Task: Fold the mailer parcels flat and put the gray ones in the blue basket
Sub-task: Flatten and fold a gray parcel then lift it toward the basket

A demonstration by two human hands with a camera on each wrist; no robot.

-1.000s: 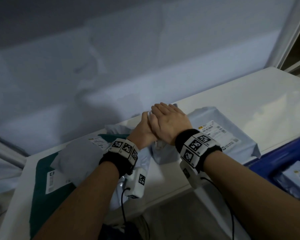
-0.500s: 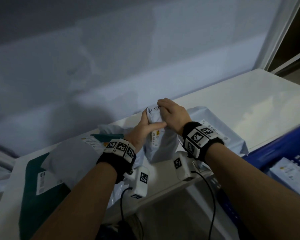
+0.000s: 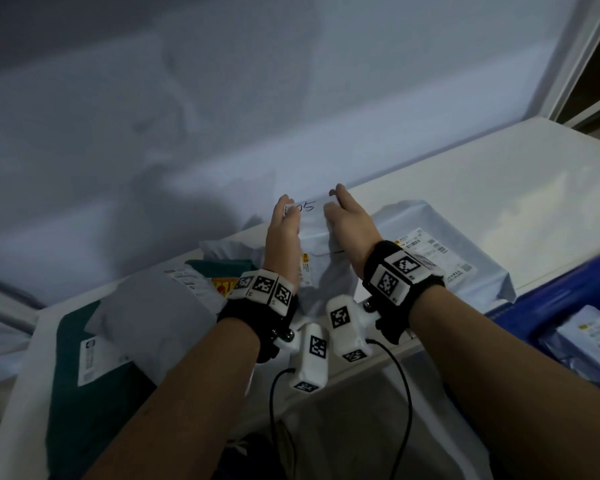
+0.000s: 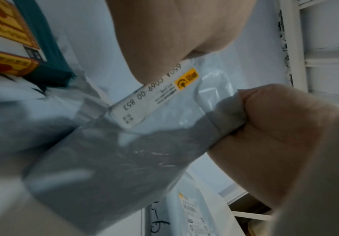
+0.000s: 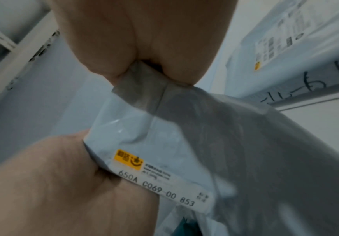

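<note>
A gray mailer parcel (image 3: 317,251) with a white label and handwritten digits hangs upright between my hands above the white table (image 3: 482,174). My left hand (image 3: 286,211) pinches its upper left edge at the label. My right hand (image 3: 335,202) pinches the upper right edge. The left wrist view shows the parcel (image 4: 124,159) and the right hand (image 4: 275,127) gripping a folded gray flap. In the right wrist view the same flap is pinched over the parcel (image 5: 245,143), with the left hand (image 5: 53,183) at the label. The blue basket (image 3: 548,292) stands at the right, holding a gray parcel (image 3: 589,337).
Another gray mailer (image 3: 465,258) with a label lies flat on the table behind my right wrist. To the left lie a gray mailer (image 3: 146,317) and a dark green one (image 3: 80,386). A pale wall runs along the table's far edge.
A second ago both hands pressed stacked on the parcel on the table. They then took hold of it, and now they have moved apart along its top edge with it raised upright.
</note>
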